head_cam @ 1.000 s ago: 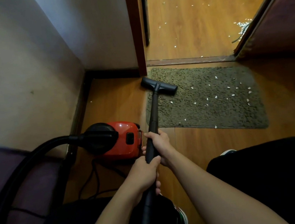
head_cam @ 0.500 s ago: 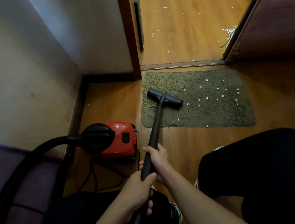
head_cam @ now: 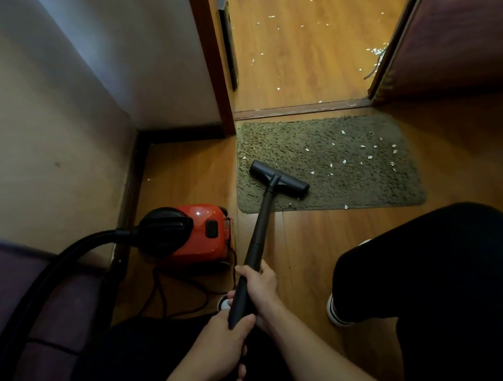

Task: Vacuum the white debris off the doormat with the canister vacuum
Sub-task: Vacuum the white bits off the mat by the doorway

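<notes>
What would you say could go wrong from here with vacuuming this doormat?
1. The floor head sits at the near left of the doormat, while most white debris lies to the right; pulling the wand straight back would likely miss it.
2. The shaggy doormat seems to lie loose on wood, so the head may bunch or drag it.
3. The black cord loops beside the red canister near the person's shoe and might snag.
</notes>
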Demonstrator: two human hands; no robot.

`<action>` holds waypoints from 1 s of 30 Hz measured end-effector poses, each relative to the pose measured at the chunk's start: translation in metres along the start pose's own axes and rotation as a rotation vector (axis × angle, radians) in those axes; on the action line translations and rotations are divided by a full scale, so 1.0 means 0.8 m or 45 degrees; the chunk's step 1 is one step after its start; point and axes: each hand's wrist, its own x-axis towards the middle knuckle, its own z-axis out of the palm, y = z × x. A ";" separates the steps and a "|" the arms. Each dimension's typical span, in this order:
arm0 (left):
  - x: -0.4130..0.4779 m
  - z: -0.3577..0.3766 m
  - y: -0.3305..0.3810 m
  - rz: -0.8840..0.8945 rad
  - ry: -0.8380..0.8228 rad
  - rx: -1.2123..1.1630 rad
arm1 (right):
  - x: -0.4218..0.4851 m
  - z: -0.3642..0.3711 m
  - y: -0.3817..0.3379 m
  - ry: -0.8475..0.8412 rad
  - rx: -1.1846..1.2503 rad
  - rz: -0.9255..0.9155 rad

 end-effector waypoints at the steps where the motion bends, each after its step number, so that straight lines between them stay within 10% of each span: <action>1: 0.004 0.002 0.003 0.012 -0.003 -0.005 | 0.004 -0.002 -0.005 0.001 0.002 -0.002; 30: 0.151 0.093 0.193 0.112 -0.143 0.081 | 0.160 -0.101 -0.183 0.191 0.099 -0.131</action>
